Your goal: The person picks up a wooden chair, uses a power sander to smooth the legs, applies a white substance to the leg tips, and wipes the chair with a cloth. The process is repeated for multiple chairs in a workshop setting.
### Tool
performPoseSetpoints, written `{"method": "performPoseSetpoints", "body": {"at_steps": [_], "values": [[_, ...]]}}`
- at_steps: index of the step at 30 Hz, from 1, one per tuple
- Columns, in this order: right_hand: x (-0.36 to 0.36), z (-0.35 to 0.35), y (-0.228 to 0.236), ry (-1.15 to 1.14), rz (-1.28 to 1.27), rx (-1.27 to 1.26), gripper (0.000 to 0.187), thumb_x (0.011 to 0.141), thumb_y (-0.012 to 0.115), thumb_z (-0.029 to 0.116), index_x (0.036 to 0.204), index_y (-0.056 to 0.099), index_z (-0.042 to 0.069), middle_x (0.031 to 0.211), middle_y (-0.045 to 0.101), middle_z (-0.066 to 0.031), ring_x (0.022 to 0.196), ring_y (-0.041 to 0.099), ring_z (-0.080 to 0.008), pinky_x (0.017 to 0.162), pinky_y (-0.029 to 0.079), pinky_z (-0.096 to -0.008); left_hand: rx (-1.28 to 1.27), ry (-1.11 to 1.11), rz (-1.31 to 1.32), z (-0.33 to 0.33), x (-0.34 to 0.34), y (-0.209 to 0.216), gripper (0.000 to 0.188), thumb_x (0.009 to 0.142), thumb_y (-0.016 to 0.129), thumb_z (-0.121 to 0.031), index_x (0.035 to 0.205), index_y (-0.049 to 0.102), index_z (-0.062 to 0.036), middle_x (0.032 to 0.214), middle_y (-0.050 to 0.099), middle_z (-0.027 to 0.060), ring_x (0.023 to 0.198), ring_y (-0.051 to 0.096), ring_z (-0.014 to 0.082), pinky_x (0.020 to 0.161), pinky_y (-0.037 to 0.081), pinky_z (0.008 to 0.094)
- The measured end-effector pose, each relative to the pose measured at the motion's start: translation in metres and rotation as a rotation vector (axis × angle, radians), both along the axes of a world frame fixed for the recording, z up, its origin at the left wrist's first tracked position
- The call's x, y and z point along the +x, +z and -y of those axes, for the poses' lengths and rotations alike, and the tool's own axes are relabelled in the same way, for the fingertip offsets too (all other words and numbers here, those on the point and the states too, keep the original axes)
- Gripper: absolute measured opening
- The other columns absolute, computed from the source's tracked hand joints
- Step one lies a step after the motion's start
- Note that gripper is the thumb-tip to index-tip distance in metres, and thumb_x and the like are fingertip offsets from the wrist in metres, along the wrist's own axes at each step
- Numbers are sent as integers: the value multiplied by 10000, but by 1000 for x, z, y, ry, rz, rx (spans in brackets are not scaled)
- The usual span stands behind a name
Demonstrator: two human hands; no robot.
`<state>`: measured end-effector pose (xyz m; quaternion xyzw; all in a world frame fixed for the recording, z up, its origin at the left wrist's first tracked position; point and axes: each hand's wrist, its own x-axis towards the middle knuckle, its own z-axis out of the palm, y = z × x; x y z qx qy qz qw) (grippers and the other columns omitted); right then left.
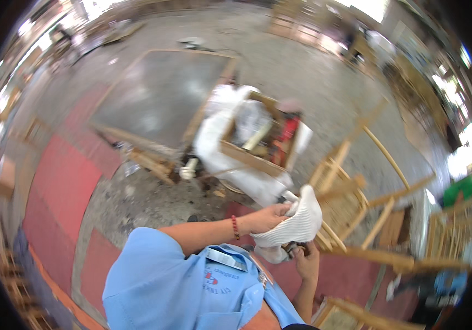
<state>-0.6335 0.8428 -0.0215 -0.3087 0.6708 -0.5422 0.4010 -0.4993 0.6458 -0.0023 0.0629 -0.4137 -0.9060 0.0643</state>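
A white ribbed cloth piece (306, 215), shaped like a bag or sleeve, is in front of my chest. My left hand (269, 219) closes on its upper left side, with a red bead bracelet at the wrist. Lower down, my right hand (307, 262) has its fingers pinched at a small dark metal part (290, 248) by the cloth's lower edge. Blur and the cloth hide what that part is. Just right of the cloth lies a light wooden chair frame (332, 168), tipped over.
Ahead stands a cardboard box (229, 149) with red and white items, on white wrapping (209, 137). A low table (164, 91) with a grey top is at the far left. Red mats (62, 181) cover floor at left. Another wooden frame (346, 313) sits at lower right.
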Motion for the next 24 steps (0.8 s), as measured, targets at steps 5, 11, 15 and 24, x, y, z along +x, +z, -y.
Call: {"method": "performPoseSetpoints", "body": {"at_steps": [5, 11, 15, 24], "values": [[96, 112, -16, 460, -31, -97, 930, 653, 855, 469, 1311, 449, -46, 1226, 559, -118, 1138, 539, -233, 971, 430, -368, -17, 303, -55, 54, 128, -24, 589, 986, 456, -456, 1356, 465, 3, 1253, 585, 63, 1106, 552, 126, 949, 454, 297], [260, 252, -4, 717, 136, -290, 887, 701, 812, 444, 1300, 425, -84, 1220, 570, -156, 1119, 569, -249, 943, 459, -378, -573, 650, 159, 102, 354, -39, 1019, 856, 372, -756, 1485, 203, 28, 1477, 341, 184, 1350, 349, 268, 1098, 305, 360], [391, 316, 10, 1017, -128, -103, 506, 889, 633, 293, 1231, 515, -61, 1117, 634, -126, 1044, 594, -244, 892, 469, -354, -746, 690, 266, 97, 471, -22, 974, 866, 398, -738, 1465, 267, 18, 1408, 416, 218, 1287, 423, 296, 1042, 378, 377], [568, 395, -80, 1530, 286, 171, 1073, 752, 792, 313, 1501, 90, -2, 1425, 367, -247, 1262, 457, -322, 1006, 425, -415, -661, 1224, 1343, 95, 578, -50, 541, 990, 372, -460, 1189, 583, -4, 1090, 625, 288, 1020, 610, 417, 856, 486, 459]]}}
